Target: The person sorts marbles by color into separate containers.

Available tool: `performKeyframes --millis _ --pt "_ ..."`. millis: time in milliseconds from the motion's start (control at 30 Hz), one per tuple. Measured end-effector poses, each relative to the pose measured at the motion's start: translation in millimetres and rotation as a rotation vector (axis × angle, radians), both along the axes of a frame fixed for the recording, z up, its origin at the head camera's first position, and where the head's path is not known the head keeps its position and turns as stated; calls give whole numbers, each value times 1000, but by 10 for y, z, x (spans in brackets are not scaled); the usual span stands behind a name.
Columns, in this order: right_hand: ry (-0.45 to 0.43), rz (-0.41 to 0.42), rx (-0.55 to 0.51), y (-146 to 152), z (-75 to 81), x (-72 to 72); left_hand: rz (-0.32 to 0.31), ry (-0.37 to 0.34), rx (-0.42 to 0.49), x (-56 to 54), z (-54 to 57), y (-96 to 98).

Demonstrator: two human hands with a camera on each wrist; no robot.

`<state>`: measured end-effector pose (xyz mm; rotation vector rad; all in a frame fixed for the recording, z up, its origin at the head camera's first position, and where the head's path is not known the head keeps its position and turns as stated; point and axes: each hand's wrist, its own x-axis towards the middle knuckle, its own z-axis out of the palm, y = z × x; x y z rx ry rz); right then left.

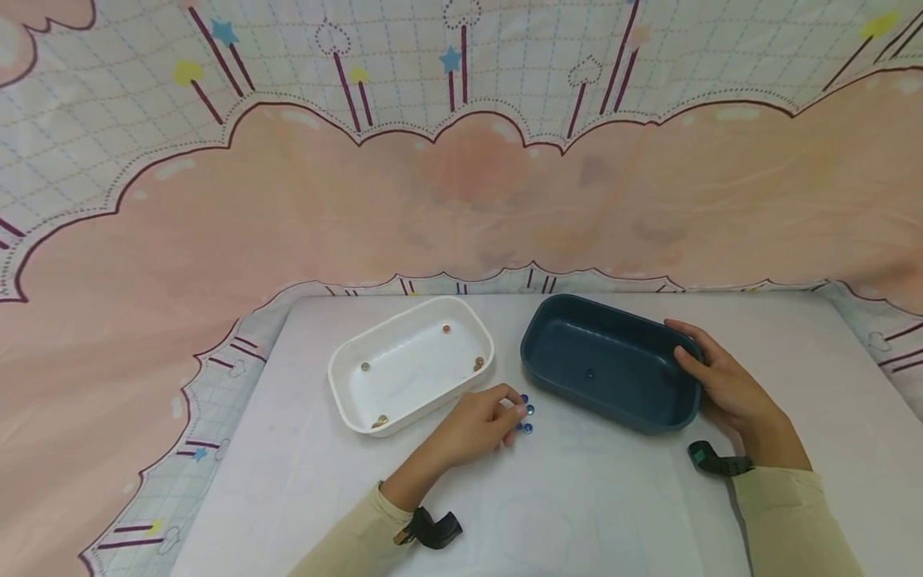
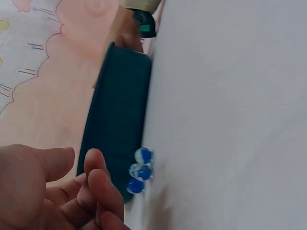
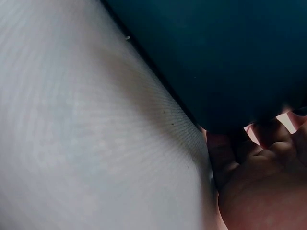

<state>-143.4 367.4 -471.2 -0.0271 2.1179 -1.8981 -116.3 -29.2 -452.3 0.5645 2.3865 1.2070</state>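
My left hand point(image 1: 479, 425) hovers beside several blue glass marbles point(image 1: 530, 409) on the table. In the left wrist view, its thumb and loosely bent fingers point(image 2: 103, 189) stand apart with nothing between them, and the marbles point(image 2: 140, 171) lie beyond the fingertips. My right hand point(image 1: 728, 385) grips the right end of a dark blue tray point(image 1: 613, 409), its thumb over the rim. One small dark marble point(image 1: 590, 373) lies inside that tray. From the right wrist, the fingers point(image 3: 273, 136) show against the wall of the tray point(image 3: 225, 62).
To the left is a white tray point(image 1: 411, 308) with several brownish and clear marbles, one of them a brown marble point(image 1: 446, 328) near its far end. White cloth covers the table point(image 1: 577, 497). A patterned curtain point(image 1: 469, 208) hangs behind the table's far edge.
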Motion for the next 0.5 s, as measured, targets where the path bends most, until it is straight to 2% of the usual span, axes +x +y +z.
performKeyframes --millis 200,333,500 --pt "-4 -3 -15 -1 -7 6 9 84 -59 14 -106 -11" --pt "-1 -6 -14 -1 -7 3 16 141 -74 8 -135 -13" --pt "2 -4 -7 -5 -2 1 20 155 -95 -6 -151 -33"
